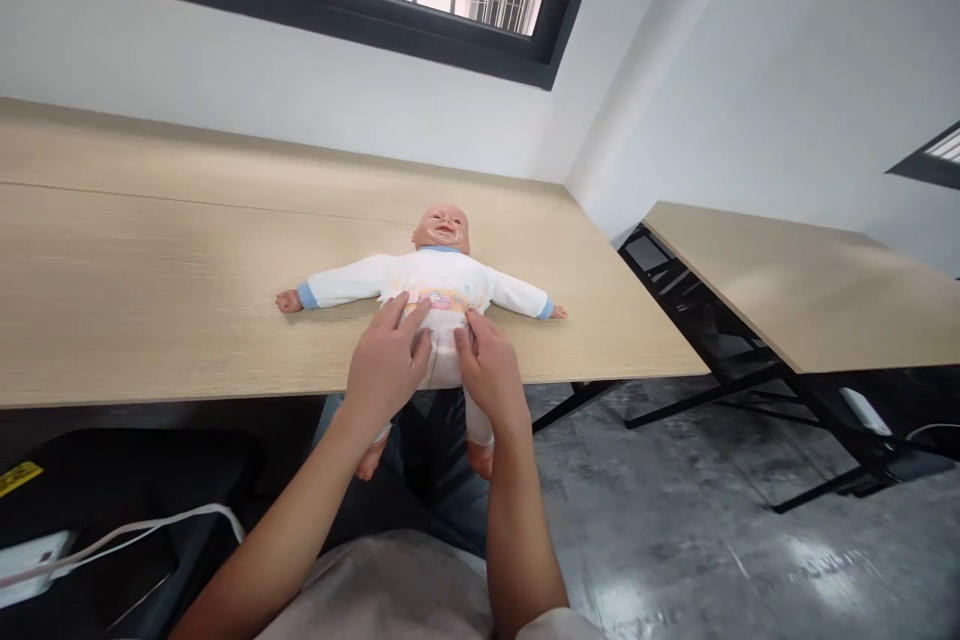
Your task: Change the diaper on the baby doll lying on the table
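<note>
A baby doll point(439, 275) in a white long-sleeved suit with blue cuffs lies on its back at the near edge of a light wooden table point(165, 290). Its arms are spread and its legs hang over the edge. My left hand point(386, 365) rests on the doll's lower body, fingers laid on the cloth at the waist. My right hand point(487, 370) is beside it on the doll's other hip, its fingers pressed together on the white fabric.
A second wooden table point(802, 290) on black legs stands to the right, across a gap of grey floor. White walls and a black-framed window lie behind. A white cable point(150, 528) and a dark object are at the lower left.
</note>
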### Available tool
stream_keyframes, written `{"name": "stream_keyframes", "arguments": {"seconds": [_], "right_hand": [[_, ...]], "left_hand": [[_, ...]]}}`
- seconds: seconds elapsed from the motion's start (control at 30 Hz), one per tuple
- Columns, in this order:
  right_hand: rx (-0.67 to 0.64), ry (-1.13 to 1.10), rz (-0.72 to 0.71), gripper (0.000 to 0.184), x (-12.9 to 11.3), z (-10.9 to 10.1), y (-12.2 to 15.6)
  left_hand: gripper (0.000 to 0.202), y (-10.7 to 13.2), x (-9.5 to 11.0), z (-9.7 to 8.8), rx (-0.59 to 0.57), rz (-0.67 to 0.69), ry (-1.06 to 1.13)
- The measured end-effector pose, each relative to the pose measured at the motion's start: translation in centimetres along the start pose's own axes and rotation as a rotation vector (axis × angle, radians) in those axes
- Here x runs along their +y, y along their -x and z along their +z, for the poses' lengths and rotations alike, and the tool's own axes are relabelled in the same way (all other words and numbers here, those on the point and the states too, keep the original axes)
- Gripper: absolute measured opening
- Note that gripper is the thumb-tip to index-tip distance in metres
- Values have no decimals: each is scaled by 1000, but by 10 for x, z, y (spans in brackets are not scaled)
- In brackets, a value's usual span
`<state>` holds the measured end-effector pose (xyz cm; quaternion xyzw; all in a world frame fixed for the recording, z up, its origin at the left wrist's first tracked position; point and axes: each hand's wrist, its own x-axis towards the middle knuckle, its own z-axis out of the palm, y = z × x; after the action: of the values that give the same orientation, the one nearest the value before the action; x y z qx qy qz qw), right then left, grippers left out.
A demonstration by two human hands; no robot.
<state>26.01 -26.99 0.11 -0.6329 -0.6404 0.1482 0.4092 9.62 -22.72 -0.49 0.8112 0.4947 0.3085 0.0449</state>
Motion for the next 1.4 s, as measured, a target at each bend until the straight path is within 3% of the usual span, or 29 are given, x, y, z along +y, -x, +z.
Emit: {"name": "stream_keyframes", "arguments": {"seconds": [0.13, 0.33, 0.53, 0.73, 0.87, 0.97, 1.1, 1.4], "right_hand": [[-35, 75, 12, 44, -3, 2, -1], [56, -8, 44, 52, -1, 5, 2], [-39, 125, 42, 64, -5, 13, 0], [-55, 252, 65, 57, -14, 17, -5], [-50, 313, 89, 55, -17, 22, -6], [3, 235, 87, 58, -14, 25, -3], [86, 177, 201, 67, -12, 28, 1], [-1, 248, 190, 61, -10, 25, -7]], "left_hand": [[46, 1, -1, -1, -14, 10, -22], [49, 6, -2, -2, -12, 35, -58], [49, 7, -3, -1, -40, 41, -63], [49, 6, -4, 3, -47, 55, -80], [50, 6, -3, 5, -42, 39, -77], [51, 8, 0, 4, -40, 11, -63], [59, 11, 3, 2, 4, -93, -38], [60, 1, -7, 3, -113, -123, -76]]}}
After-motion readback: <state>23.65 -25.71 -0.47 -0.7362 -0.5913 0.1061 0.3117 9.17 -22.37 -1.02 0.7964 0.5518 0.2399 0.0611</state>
